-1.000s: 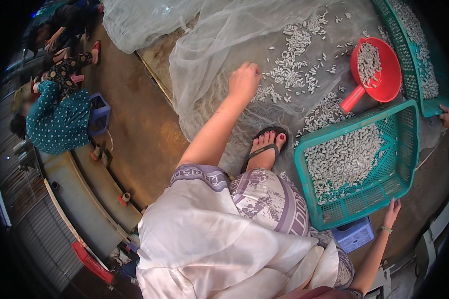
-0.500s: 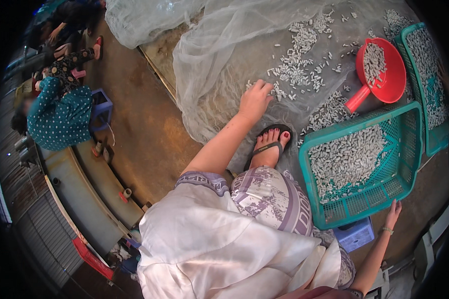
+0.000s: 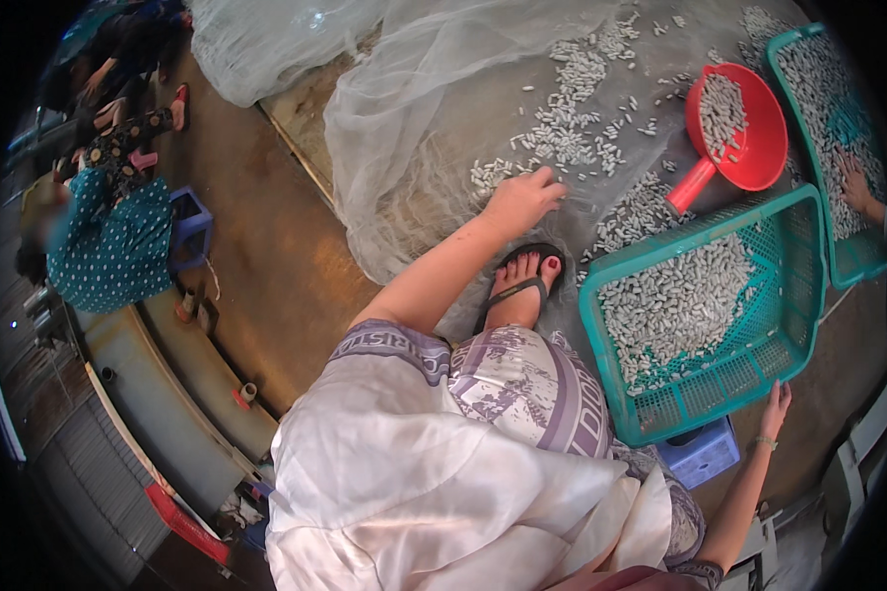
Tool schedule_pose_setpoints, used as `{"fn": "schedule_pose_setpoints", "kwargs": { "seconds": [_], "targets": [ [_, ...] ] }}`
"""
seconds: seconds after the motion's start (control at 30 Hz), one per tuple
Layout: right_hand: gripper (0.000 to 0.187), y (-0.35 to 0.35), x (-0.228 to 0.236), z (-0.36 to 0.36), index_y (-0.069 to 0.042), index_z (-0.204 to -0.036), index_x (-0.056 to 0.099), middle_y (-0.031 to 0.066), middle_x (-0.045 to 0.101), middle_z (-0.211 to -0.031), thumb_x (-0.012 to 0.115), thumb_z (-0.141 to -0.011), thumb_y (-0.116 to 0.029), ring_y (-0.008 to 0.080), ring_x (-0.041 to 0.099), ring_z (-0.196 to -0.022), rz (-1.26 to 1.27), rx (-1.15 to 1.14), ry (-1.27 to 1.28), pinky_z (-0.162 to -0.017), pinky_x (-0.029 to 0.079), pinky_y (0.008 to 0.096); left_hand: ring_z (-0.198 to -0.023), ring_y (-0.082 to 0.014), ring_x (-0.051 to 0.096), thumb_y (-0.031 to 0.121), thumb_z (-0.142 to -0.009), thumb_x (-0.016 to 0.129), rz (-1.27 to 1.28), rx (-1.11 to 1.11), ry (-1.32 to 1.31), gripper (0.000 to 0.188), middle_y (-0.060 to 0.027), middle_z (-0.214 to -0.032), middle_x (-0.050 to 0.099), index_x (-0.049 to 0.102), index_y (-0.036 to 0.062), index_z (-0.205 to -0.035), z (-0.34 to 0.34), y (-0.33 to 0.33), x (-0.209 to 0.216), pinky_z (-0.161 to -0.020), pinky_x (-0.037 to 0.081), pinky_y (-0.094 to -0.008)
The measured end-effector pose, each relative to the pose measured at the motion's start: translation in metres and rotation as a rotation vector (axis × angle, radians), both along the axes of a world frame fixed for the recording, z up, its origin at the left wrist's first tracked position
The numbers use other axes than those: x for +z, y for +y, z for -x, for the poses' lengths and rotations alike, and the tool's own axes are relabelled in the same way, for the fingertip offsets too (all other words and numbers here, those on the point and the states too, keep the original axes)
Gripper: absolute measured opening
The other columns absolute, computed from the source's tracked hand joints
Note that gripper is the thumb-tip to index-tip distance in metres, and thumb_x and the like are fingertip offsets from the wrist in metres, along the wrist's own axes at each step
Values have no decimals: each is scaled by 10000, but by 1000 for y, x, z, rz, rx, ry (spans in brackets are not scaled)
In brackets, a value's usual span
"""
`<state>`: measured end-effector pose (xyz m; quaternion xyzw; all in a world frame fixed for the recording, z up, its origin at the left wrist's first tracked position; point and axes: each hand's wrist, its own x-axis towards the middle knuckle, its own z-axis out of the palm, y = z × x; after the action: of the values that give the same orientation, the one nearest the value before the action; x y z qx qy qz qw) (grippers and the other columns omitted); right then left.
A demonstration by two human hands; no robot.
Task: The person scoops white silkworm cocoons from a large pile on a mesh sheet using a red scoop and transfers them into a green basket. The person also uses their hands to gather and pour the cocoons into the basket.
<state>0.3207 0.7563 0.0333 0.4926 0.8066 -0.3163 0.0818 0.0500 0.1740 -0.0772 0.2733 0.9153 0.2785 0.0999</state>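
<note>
My left hand (image 3: 522, 204), fingers curled and their tips hidden, is low over a sheer grey-white mesh sheet (image 3: 384, 128). Small whitish capsule-shaped pieces (image 3: 567, 128) lie scattered and heaped beside it. My right hand (image 3: 777, 412) holds the near right corner of a green plastic basket (image 3: 650, 426), which leans toward me beside my knee. A layer of the same pieces (image 3: 675, 305) covers much of its floor. Beyond the basket a red scoop (image 3: 764, 148) with a handle holds more pieces.
Another person's hand (image 3: 854, 187) is in a second green basket (image 3: 843, 271) at the right, full of pieces. A blue stool (image 3: 702, 453) is under the near basket. My sandalled foot (image 3: 517, 286) is on the sheet. A seated person (image 3: 108, 236) is at far left near a blue stool (image 3: 189, 229).
My left hand has shifted right across the sheet, uncovering pieces to its left. Another person's hand has come into the right basket. My right hand stays at the near basket's corner.
</note>
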Motion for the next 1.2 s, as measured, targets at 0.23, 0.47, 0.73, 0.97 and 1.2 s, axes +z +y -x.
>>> {"fn": "schedule_pose_setpoints", "kwargs": {
  "seconds": [0.23,0.47,0.73,0.97,1.2],
  "targets": [
    [754,19,-17,-36,31,-1372,292,191,378,-1380,599,-856,-425,301,381,-1259,24,-292,-71,-1016,318,382,-731,-244,642,11,-694,644,-242,45,-197,175,-98,-837,624,639,55,-863,32,-3,2,-674,517,-328],
    [637,-55,-7,-13,-206,-1392,246,166,427,-1318,566,-871,-388,335,505,-1078,459,-479,-259,-743,451,552,-756,-232,636,77,-681,710,-684,-232,-393,179,-101,-801,632,668,43,-852,14,101,102,-681,504,-353],
    [614,-71,-7,3,-174,-1366,249,133,493,-1235,566,-872,-355,314,596,-920,380,-357,-276,-638,494,479,-763,-297,627,218,-711,724,-245,204,-23,185,-98,-855,629,662,84,-822,102,135,-2,-681,499,-403],
    [657,-85,10,13,-178,-1376,241,123,493,-1257,585,-853,-378,307,571,-1024,447,-405,-273,-716,497,485,-789,-310,633,257,-728,711,-162,182,-54,226,-105,-843,645,597,83,-816,107,146,-31,-685,493,-429],
    [625,-74,-6,6,-174,-1374,253,132,480,-1274,571,-873,-370,326,584,-1000,507,-442,-164,-651,523,472,-832,-327,637,254,-772,684,-6,160,-168,194,-129,-850,661,623,101,-873,121,149,-22,-701,496,-440]
  ]
}}
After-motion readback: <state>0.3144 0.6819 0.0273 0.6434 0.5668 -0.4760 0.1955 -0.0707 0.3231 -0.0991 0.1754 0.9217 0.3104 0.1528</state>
